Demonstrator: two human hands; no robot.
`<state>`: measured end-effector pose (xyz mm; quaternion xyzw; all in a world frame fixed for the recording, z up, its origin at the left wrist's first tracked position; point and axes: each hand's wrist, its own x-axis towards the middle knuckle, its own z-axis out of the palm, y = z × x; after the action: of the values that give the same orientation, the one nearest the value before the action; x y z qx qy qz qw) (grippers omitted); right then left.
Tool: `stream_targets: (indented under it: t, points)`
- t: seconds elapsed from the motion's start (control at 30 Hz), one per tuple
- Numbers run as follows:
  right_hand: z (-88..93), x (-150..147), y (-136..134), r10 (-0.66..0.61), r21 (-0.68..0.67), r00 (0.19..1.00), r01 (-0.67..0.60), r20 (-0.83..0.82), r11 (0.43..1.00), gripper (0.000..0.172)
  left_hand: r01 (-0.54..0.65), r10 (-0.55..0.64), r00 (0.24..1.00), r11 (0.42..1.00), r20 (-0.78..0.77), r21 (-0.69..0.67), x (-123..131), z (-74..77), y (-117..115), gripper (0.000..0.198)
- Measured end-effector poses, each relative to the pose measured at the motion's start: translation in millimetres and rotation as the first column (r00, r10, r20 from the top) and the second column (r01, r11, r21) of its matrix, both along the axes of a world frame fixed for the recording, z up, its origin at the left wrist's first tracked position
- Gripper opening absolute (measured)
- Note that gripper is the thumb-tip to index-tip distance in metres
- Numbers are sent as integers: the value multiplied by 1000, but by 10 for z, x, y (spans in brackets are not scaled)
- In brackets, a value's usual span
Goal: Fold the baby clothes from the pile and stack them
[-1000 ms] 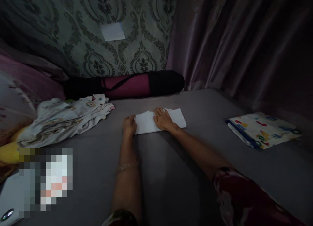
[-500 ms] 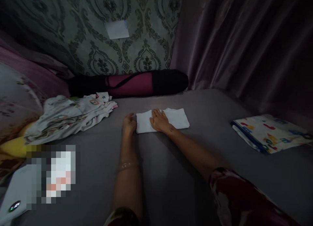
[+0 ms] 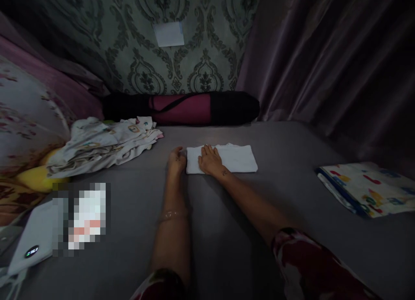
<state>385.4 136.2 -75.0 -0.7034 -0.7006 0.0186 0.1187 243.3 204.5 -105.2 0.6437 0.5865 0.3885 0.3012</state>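
Note:
A folded white cloth (image 3: 239, 158) lies flat as a long rectangle on the grey sheet. Its far edge has a small uneven ridge. My right hand (image 3: 210, 161) rests palm down on the left half of the cloth, fingers stretched out. At the cloth's left end, my left hand (image 3: 177, 161) stands on its side against or very close to the short edge. Its thumb side faces up and the fingers are loosely bent, partly hidden, with nothing visible in them.
A heap of printed clothes (image 3: 113, 140) lies on the left, beside a yellow cushion (image 3: 39, 179). A white power bank (image 3: 40, 235) is near a blurred-out item (image 3: 89, 215). A folded patterned cloth (image 3: 369, 187) sits at right. A black-and-maroon bag (image 3: 184, 109) lines the wall.
The view has shifted slightly, so most things appear a little further right. Both hands keep nearly the same place at the white cloth.

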Motion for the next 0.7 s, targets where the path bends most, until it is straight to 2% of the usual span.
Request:
stream_targets:
  t: [0.13,0.37,0.5,0.7]
  points:
    - [-21,-153,16,57,54,998,-56,-17,997,57,-22,22,1000,999,0,-24,-6,56,-17,44]
    - [13,-225,64,69,-68,997,-71,-26,995,58,-63,63,998,998,8,-30,-7,87,-29,39]
    - [50,-368,77,125,35,992,-124,-17,992,56,-65,65,998,997,-12,-45,-10,100,-42,42]
    - [-89,-502,73,213,3,977,-213,-18,977,58,-97,97,994,995,-55,-2,-19,91,-32,40]
